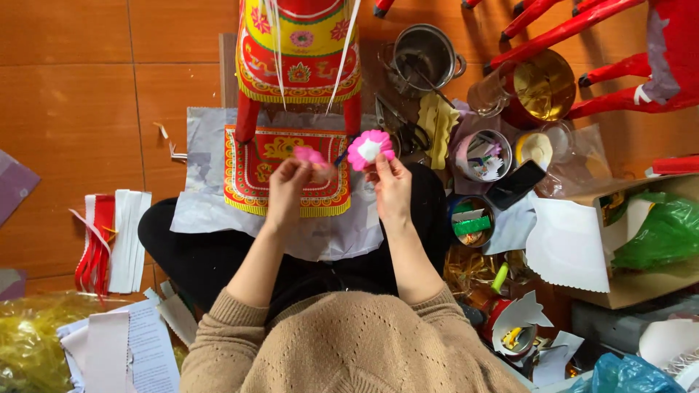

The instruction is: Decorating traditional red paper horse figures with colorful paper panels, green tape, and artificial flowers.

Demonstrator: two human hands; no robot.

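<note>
The right hand (391, 182) pinches a pink paper flower (370, 148) with a white centre, holding it upright just above the fingertips, while the left hand (289, 185) closes its fingers around a smaller pink paper piece (312, 155) just beside it. Both hands work above the lap of a person in a tan knitted sweater (349, 349), seated on a brown tiled floor (87, 87). The flower's petals are ruffled and bright magenta, fanned in a rough circle around the pale middle; a thin dark stem appears to run from it toward the left hand.

Directly beyond the hands stands a red and yellow paper model (298, 51) patterned with floral medallions and fringed edges, its flat decorated base (258, 175) lying on grey paper sheets (211, 145). To the left on the floor lies a stack of red and white paper strips (109, 240). At the right, a cluster of round containers holds scraps: a grey metal pot (424, 51), a pink-rimmed tub (483, 155) and a dark tub with a green roll (470, 222). A dark phone (515, 185) leans between them. A cardboard box (641, 284) at far right holds a green plastic bag (659, 229), with white scalloped paper (568, 244) in front of it. Scissors (399, 124) rest beside a yellow pleated paper (438, 124).
</note>
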